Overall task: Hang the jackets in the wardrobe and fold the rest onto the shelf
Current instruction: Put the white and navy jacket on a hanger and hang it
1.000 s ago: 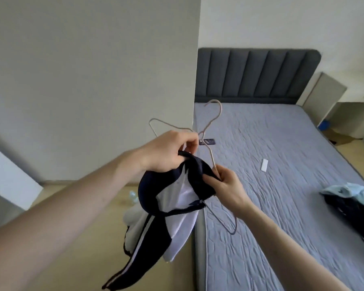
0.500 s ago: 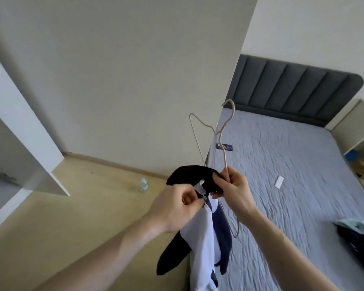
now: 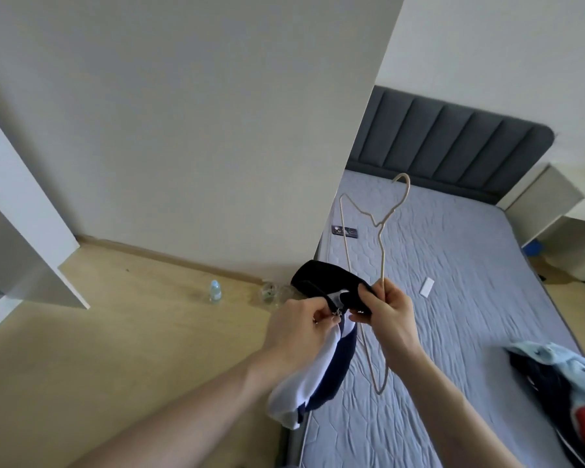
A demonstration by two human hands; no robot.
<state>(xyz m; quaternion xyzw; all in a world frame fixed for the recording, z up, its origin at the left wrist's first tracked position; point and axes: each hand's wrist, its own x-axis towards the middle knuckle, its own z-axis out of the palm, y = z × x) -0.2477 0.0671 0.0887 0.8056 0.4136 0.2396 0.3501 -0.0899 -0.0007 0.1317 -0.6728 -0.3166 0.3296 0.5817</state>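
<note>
A navy and white jacket hangs in front of me, its dark collar bunched above my hands. My left hand pinches the zipper pull at the jacket's front. My right hand grips the collar together with a thin beige wire hanger, which stands tilted with its hook pointing up over the bed. A pile of other clothes, light blue, black and red, lies on the bed at the right edge.
A grey bed with a dark padded headboard fills the right side; a phone and a white remote lie on it. A water bottle stands on the wooden floor. White wardrobe panels stand at left.
My view has swung left and then settled. My left hand dropped from the collar top to the zipper. The jacket turned and now hangs lower between my hands.
</note>
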